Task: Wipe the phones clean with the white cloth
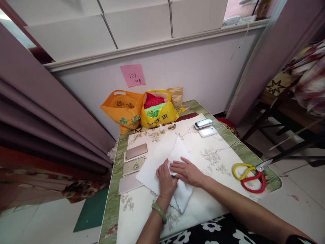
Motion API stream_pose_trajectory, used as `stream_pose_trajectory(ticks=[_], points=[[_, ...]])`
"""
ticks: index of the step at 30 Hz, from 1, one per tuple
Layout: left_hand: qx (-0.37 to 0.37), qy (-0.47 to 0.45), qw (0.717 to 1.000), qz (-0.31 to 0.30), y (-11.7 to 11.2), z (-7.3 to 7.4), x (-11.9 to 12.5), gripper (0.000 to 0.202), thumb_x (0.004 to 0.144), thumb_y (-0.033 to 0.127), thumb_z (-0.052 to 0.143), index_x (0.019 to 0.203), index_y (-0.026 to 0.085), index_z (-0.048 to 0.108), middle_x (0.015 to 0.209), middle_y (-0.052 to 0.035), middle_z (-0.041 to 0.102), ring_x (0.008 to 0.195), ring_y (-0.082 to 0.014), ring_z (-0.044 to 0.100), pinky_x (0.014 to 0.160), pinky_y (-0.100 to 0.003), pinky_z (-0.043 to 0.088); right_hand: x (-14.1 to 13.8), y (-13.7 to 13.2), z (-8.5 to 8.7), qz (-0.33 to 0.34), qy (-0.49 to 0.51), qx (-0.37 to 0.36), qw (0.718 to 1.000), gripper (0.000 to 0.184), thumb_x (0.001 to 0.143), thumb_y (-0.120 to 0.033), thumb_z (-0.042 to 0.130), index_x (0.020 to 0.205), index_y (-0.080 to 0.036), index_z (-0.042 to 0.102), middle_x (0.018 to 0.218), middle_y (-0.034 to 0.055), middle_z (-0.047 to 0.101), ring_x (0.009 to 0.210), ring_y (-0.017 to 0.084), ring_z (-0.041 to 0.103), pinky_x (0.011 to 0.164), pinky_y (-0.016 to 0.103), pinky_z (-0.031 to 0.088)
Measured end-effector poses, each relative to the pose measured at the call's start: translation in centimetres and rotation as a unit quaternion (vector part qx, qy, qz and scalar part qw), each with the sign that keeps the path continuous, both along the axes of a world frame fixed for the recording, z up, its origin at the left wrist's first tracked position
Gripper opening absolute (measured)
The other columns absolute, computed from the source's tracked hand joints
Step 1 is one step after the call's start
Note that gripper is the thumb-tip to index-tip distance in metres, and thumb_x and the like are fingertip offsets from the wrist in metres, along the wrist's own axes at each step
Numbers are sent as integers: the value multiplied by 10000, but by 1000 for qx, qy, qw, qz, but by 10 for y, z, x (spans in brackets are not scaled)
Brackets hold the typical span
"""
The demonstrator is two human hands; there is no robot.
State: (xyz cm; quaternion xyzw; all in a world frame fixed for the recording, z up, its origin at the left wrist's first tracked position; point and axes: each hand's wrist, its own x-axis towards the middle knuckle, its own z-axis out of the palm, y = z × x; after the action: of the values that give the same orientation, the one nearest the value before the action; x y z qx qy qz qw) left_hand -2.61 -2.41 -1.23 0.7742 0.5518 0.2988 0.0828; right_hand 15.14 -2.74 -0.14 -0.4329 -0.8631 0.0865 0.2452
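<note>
Two hands of yours are together on the white cloth (177, 147), which lies with its wavy edge over the middle of the flowered table cover (213, 156), close in front of your body. Your left hand (166, 176), with a green bangle (159, 213) on its wrist, presses down on the cloth with bent fingers. Your right hand (186, 172) lies just beside it, its fingers rather straight and pointing toward the left one. A small dark part shows between both hands, but it is too covered to name, and I cannot tell whether either hand is firmly closed on something. To your left, a rose phone (136, 151), a gold phone (134, 166) and a pale flat item (130, 184) lie in a column, the last one near the cloth. Farther ahead stand a small bottle (161, 129), an orange bag (124, 110) and a filled yellow bag (159, 117). To your right, two phones (207, 131) lie near the far edge, and the scissors (250, 173), with yellow and red handles, rest nearer to you.
</note>
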Motion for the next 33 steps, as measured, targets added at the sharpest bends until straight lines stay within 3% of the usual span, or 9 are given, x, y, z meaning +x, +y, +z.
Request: stream_pose_trajectory(ticks=[5, 11, 16, 18, 22, 24, 27, 29, 33], points=[[-10, -12, 1000, 22, 1, 2, -1, 741, 761, 418, 673, 1374, 150, 355, 1138, -124, 602, 1081, -287, 535, 976, -484, 345, 14, 13, 3, -173, -58, -16, 983, 424, 990, -327, 427, 1412, -295, 450, 1444, 41, 486, 1394, 267, 343, 1142, 612, 68], [-13, -14, 1000, 9, 1, 1, -2, 728, 763, 398, 682, 1364, 147, 359, 1161, -126, 586, 1095, -284, 522, 983, -473, 335, 7, 5, 0, -58, -15, 35, 998, 294, 979, -283, 475, 1226, -319, 629, 1277, -5, 639, 1261, 184, 504, 1167, 480, 142], [-16, -16, 1000, 14, 2, 2, -1, 713, 763, 407, 681, 1352, 146, 375, 1145, -118, 594, 1080, -280, 530, 981, -476, 338, 13, 18, 9, -306, -5, 48, 951, 201, 944, -286, 546, 1027, -276, 728, 1111, 72, 690, 1043, 244, 585, 1002, 482, 324], [-11, -12, 1000, 13, 2, 1, -1, 675, 772, 395, 668, 1338, 149, 397, 1148, -122, 597, 1084, -282, 532, 977, -475, 344, 4, 14, 10, -270, -19, 36, 962, 202, 942, -259, 539, 1018, -267, 727, 992, 69, 694, 898, 206, 591, 865, 377, 394], [-1, -11, 1000, 3, 2, 0, -2, 627, 789, 371, 639, 1330, 149, 412, 1180, -139, 585, 1102, -293, 529, 977, -476, 348, -8, 8, 7, -66, -41, 3, 997, 222, 947, -252, 517, 1056, -291, 707, 888, 28, 672, 786, 150, 572, 730, 270, 389], [-10, -17, 1000, 3, 2, 2, -2, 666, 788, 386, 644, 1353, 148, 382, 1170, -136, 583, 1094, -293, 530, 979, -485, 345, -1, 16, 9, -117, -38, -24, 992, 238, 962, -297, 497, 1093, -298, 696, 905, 27, 668, 799, 148, 580, 729, 261, 387], [-25, -25, 999, 10, 1, 4, -1, 714, 779, 393, 656, 1378, 156, 347, 1143, -121, 589, 1074, -286, 536, 979, -492, 344, 10, 32, 15, -308, -32, -67, 948, 270, 976, -324, 464, 1123, -279, 686, 944, 41, 664, 806, 156, 593, 721, 262, 394], [-27, -27, 999, 13, 1, 5, 0, 714, 776, 377, 657, 1379, 158, 346, 1142, -118, 590, 1075, -285, 535, 982, -491, 343, 7, 33, 17, -330, -36, -72, 941, 259, 968, -316, 475, 1093, -267, 697, 943, 46, 663, 813, 163, 598, 726, 267, 400], [-25, -25, 999, 14, 2, 3, -1, 687, 772, 323, 647, 1369, 141, 361, 1176, -137, 577, 1118, -295, 518, 999, -485, 335, -12, 20, 8, -84, -34, -27, 996, 209, 946, -318, 524, 1020, -293, 717, 870, 22, 661, 819, 150, 601, 747, 256, 401]])
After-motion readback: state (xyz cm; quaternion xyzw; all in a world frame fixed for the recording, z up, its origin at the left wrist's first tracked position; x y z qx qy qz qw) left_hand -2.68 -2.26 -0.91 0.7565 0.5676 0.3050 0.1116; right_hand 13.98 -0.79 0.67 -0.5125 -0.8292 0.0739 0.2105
